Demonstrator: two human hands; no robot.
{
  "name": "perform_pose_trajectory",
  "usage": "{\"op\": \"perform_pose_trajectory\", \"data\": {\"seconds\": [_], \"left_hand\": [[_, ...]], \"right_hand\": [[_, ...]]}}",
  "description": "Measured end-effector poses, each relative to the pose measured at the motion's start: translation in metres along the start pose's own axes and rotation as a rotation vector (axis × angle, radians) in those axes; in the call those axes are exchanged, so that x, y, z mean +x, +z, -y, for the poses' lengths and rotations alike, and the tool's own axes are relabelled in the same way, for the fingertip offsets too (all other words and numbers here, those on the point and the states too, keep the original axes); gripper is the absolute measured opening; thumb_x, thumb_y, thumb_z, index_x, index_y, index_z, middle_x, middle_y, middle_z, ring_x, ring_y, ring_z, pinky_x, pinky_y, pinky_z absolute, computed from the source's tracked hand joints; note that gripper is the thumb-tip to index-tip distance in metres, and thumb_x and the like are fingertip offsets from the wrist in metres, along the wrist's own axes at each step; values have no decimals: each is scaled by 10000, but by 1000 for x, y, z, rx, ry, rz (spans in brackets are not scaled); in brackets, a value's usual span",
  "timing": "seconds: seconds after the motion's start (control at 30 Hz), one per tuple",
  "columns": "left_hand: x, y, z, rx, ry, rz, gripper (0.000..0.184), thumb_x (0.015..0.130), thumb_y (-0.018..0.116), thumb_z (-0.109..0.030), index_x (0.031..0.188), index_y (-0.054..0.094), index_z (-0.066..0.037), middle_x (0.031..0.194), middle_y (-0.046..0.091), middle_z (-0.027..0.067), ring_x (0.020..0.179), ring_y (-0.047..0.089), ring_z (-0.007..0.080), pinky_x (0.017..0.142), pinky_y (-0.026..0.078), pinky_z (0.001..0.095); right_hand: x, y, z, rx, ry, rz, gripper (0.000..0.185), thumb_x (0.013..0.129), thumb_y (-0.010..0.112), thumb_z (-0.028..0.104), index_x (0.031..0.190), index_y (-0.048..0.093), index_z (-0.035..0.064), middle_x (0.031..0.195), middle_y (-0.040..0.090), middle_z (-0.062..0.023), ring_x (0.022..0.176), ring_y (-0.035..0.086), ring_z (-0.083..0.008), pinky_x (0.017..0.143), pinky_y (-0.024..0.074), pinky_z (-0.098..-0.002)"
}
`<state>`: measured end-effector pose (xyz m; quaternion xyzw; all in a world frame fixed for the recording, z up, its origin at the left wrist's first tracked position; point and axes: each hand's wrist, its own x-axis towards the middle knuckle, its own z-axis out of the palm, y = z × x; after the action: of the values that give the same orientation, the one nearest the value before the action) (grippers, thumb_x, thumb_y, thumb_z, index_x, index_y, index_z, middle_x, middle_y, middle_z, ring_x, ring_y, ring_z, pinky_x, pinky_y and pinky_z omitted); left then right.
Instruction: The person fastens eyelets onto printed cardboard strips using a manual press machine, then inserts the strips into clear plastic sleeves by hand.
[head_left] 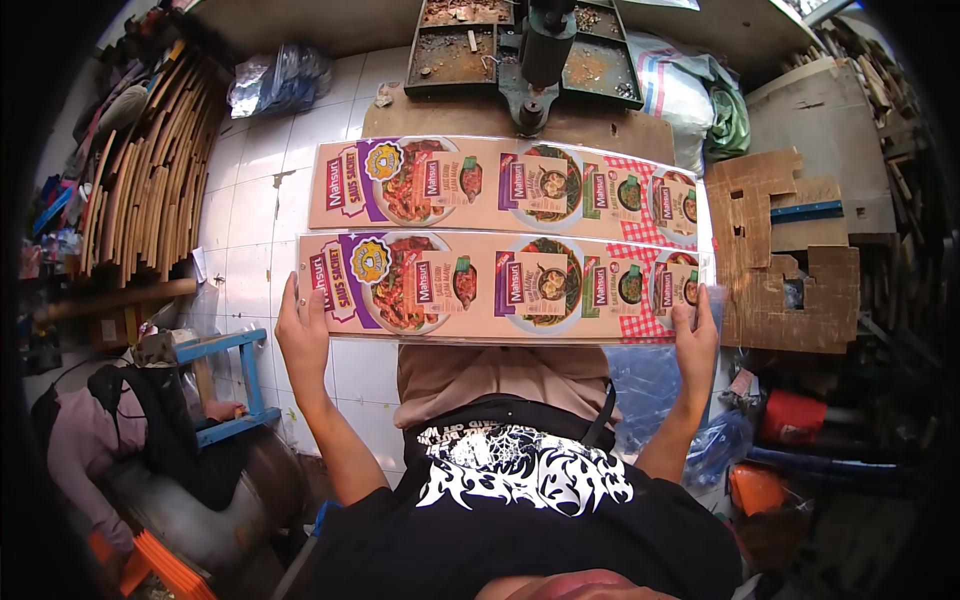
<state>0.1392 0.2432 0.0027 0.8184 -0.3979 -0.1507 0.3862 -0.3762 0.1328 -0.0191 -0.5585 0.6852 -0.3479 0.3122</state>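
Note:
Both of my hands hold the nearer printed board [480, 290], a long panel with food pictures. My left hand [303, 335] grips its left end, the thumb on top. At the right end my right hand [695, 335] is closed on the same board, thumb on the printed face. A second, similar printed board [480, 190] lies just beyond it, parallel and close to its far edge. The undersides of both boards are hidden.
A green machine [545, 60] with compartment trays [452, 58] stands beyond the boards. Brown cut-out panels [750, 250] lie at the right. Stacked strips [150, 170] and a blue frame [228, 345] are at the left. A white sack [675, 90] sits at the back right.

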Motion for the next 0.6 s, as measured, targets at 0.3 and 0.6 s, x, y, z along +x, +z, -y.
{"op": "perform_pose_trajectory", "data": {"seconds": [0.3,0.6], "left_hand": [[-1,-2,-5,-54,-39,53,544,993,583,-229,1390,426,107,1224,626,277,1097,645,265,917,499,345],[10,-7,-3,-5,-15,87,579,928,597,-212,1387,431,100,1140,654,284,1019,681,313,876,521,368]], "right_hand": [[-7,-3,-10,114,-14,22,621,939,653,157,1447,381,-73,1252,622,-197,1091,604,-202,957,461,-305],[-2,-8,5,-40,-16,41,588,933,625,133,1430,393,-79,1201,644,-188,1037,629,-200,909,490,-316]]}}
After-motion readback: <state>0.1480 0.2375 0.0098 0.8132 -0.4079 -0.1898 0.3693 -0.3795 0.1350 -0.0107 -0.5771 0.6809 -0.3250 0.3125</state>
